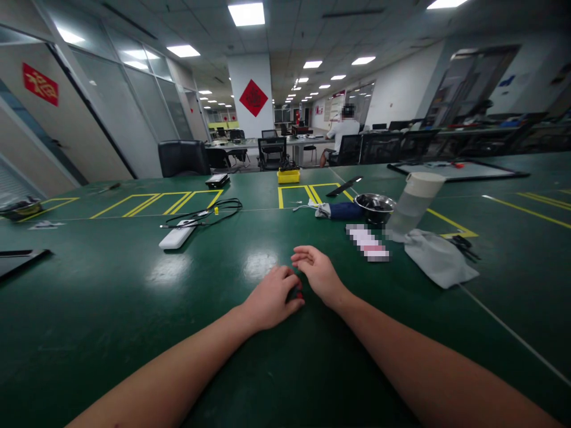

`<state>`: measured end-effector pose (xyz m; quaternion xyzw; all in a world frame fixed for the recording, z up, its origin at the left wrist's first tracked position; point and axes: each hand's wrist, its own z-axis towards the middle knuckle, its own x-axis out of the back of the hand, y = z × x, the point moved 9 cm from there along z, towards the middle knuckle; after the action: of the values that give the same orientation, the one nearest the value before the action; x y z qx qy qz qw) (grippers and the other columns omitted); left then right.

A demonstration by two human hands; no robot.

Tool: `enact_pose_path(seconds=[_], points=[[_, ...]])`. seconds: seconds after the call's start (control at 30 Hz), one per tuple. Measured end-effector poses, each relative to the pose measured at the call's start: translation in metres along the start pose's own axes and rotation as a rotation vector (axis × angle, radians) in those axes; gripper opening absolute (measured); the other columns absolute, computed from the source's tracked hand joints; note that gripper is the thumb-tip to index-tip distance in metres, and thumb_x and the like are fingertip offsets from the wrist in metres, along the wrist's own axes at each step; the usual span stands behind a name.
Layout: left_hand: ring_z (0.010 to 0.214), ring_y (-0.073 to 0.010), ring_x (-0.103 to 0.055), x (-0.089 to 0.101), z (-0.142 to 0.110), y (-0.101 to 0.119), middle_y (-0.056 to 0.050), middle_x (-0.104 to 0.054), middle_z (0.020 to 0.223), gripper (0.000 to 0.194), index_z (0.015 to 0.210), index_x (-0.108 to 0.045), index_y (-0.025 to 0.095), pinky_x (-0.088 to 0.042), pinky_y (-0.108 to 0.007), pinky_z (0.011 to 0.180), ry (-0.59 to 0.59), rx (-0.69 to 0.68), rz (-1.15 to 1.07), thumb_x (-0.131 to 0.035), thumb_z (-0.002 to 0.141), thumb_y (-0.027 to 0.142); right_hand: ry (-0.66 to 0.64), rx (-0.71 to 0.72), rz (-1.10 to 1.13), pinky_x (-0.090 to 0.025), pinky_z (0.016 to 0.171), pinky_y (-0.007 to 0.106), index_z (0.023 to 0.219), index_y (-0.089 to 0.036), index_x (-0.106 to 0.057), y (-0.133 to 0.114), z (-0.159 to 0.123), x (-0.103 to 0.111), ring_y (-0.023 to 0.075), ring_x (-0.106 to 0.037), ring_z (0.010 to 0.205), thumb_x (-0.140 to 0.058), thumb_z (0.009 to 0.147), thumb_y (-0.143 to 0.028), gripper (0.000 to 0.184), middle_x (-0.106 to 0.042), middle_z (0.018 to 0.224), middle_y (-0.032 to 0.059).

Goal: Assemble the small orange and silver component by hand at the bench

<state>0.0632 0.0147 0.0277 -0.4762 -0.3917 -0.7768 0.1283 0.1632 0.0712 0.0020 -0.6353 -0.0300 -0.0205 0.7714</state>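
Note:
On the green table (214, 356), my left hand (276, 299) curls around a small dark object with red parts (298, 290). Most of that object is hidden by the fingers, so its kind does not show. Just to the right, my right hand (319, 274) is held with its fingers loosely stretched toward the left hand, and no object shows in it. The two hands are close together. A pixelated pinkish-white item (368, 242) lies beyond my right hand.
A white power bank (177, 236) with a black cable (227, 205) lies at left. On the right are a metal bowl (377, 208), a navy pouch (343, 210), a tall cylindrical bottle (414, 205) and a grey cloth bag (439, 258). Further back sits a yellow bin (288, 176).

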Motion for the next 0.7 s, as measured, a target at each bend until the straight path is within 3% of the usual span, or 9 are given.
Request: enact_pose_path(seconds=[0.1,0.17,0.3,0.37,0.47,0.6,0.7], points=[[0.094,-0.0231,-0.050,-0.004,-0.003,0.008,-0.009,-0.055,0.097,0.008,0.088,-0.059,0.018,-0.040,-0.037,0.086,-0.034,-0.051,0.146,-0.055,0.081,0.022,-0.051,0.010,0.002,-0.051,0.081,0.033,0.102,-0.014,-0.058,0.002,-0.001,-0.006,0.0164,-0.064,0.083,-0.052,0.074,-0.013,0.029,-0.065,0.094,0.0075],[0.090,-0.0220,-0.049,0.001,-0.008,0.007,-0.008,-0.054,0.093,0.008,0.087,-0.057,0.018,-0.040,-0.035,0.083,-0.054,-0.062,0.193,-0.050,0.082,0.018,-0.084,0.010,-0.005,-0.051,0.080,0.033,0.101,-0.014,-0.059,0.003,-0.002,-0.009,0.0164,-0.065,0.082,-0.053,0.074,-0.013,0.027,-0.066,0.095,0.0076],[0.088,-0.0216,-0.049,0.028,-0.033,-0.022,-0.008,-0.053,0.089,0.014,0.086,-0.056,0.018,-0.040,-0.034,0.081,-0.080,-0.004,0.262,-0.046,0.078,0.012,-0.123,-0.042,-0.015,-0.052,0.076,0.032,0.101,-0.014,-0.059,0.004,-0.005,-0.011,0.0157,-0.066,0.078,-0.052,0.076,-0.013,0.026,-0.066,0.096,0.0082],[0.090,-0.0220,-0.049,0.050,-0.056,-0.053,-0.008,-0.054,0.092,0.017,0.085,-0.056,0.018,-0.040,-0.034,0.082,-0.082,0.074,0.298,-0.045,0.075,0.010,-0.141,-0.066,-0.027,-0.051,0.077,0.032,0.101,-0.014,-0.060,0.002,-0.006,-0.012,0.0157,-0.066,0.078,-0.052,0.077,-0.013,0.025,-0.066,0.097,0.0088],[0.091,-0.0225,-0.051,0.097,-0.106,-0.116,-0.008,-0.054,0.097,0.019,0.087,-0.056,0.018,-0.042,-0.034,0.081,-0.036,0.306,0.345,-0.042,0.076,0.012,-0.161,-0.071,-0.057,-0.051,0.078,0.033,0.098,-0.014,-0.061,-0.002,-0.007,-0.013,0.0165,-0.067,0.078,-0.053,0.078,-0.014,0.022,-0.067,0.096,0.0087],[0.095,-0.0246,-0.053,0.167,-0.194,-0.199,-0.009,-0.056,0.101,0.020,0.092,-0.058,0.017,-0.043,-0.034,0.086,0.006,0.650,0.486,-0.045,0.078,0.023,-0.187,-0.050,-0.104,-0.050,0.077,0.032,0.095,-0.014,-0.063,-0.004,-0.007,-0.014,0.0176,-0.067,0.079,-0.054,0.078,-0.016,0.019,-0.068,0.092,0.0073],[0.095,-0.0229,-0.055,0.214,-0.259,-0.241,-0.004,-0.058,0.101,0.025,0.098,-0.057,0.019,-0.043,-0.034,0.089,0.055,0.872,0.607,-0.041,0.079,0.024,-0.192,-0.045,-0.117,-0.049,0.078,0.031,0.094,-0.014,-0.064,-0.003,-0.008,-0.014,0.0182,-0.067,0.081,-0.054,0.079,-0.017,0.019,-0.069,0.088,0.0063]])
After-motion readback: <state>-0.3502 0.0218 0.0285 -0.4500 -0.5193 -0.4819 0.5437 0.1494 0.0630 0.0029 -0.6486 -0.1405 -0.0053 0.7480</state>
